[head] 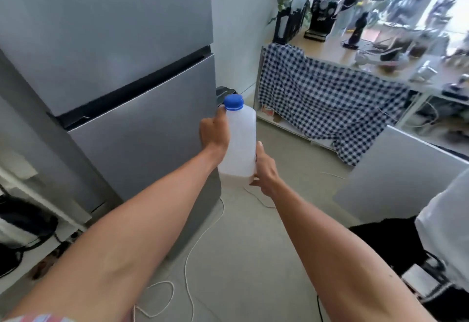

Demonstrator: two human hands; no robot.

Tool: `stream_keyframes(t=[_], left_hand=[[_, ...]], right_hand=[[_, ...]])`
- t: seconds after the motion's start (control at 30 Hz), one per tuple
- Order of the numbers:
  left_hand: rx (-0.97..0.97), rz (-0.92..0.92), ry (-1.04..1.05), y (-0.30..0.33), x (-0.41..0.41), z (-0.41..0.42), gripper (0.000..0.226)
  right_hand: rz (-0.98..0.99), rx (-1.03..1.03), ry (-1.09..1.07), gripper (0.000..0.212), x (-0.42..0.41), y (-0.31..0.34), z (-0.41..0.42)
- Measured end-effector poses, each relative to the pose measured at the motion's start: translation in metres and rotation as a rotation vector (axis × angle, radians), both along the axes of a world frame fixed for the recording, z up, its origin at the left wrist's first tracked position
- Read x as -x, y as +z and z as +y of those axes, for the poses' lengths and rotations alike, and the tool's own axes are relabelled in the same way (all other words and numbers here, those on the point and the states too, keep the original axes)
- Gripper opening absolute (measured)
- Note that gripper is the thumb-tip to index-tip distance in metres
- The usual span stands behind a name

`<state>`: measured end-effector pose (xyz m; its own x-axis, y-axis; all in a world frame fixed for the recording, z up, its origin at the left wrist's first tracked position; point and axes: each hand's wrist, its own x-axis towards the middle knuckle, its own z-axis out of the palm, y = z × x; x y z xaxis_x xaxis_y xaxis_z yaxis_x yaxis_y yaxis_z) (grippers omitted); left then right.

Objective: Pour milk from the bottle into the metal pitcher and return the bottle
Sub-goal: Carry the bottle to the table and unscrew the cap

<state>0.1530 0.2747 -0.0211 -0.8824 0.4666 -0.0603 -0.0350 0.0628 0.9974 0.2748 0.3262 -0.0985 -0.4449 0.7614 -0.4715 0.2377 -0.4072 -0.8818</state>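
Note:
A translucent white milk bottle (239,144) with a blue screw cap (233,102) is held upright in front of me, only a thin layer of milk showing at its bottom. My left hand (215,131) grips its upper left side, fingers near the neck. My right hand (264,166) holds its lower right edge by the base. Both hands hold the bottle in mid-air just right of a closed grey fridge (132,108). No metal pitcher can be made out clearly in this view.
A wooden counter (337,52) at the back right carries a black coffee machine (322,17), a plant and blurred utensils; a blue checked cloth (324,103) hangs off it. White cords lie on the floor (243,245). Another person stands at far right.

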Motion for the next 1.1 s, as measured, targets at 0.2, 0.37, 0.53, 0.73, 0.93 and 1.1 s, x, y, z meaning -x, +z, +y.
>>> stream_keyframes(t=[0.2,0.37,0.53,0.73,0.93,1.1], left_hand=[[-0.012,0.061,-0.322,0.002,-0.055,0.048,0.050],[-0.037,0.068,-0.578,0.005,-0.126,0.068,0.050],[-0.051,0.032,-0.854,0.005,-0.215,0.062,0.049],[-0.081,-0.004,-1.154,0.003,-0.329,0.036,0.054],[-0.079,-0.053,-1.414,0.010,-0.448,-0.011,0.052],[-0.058,-0.077,-1.565,0.017,-0.546,-0.065,0.051]], right_hand=[[-0.007,-0.027,-0.320,0.062,-0.065,0.001,0.008],[0.008,-0.038,-0.597,0.063,-0.132,0.002,-0.013],[0.002,-0.045,-0.852,0.064,-0.213,-0.001,-0.049],[0.038,-0.056,-1.136,0.056,-0.307,0.003,-0.106],[0.025,-0.090,-1.313,0.055,-0.394,0.019,-0.178],[0.005,-0.078,-1.509,0.046,-0.479,0.023,-0.241]])
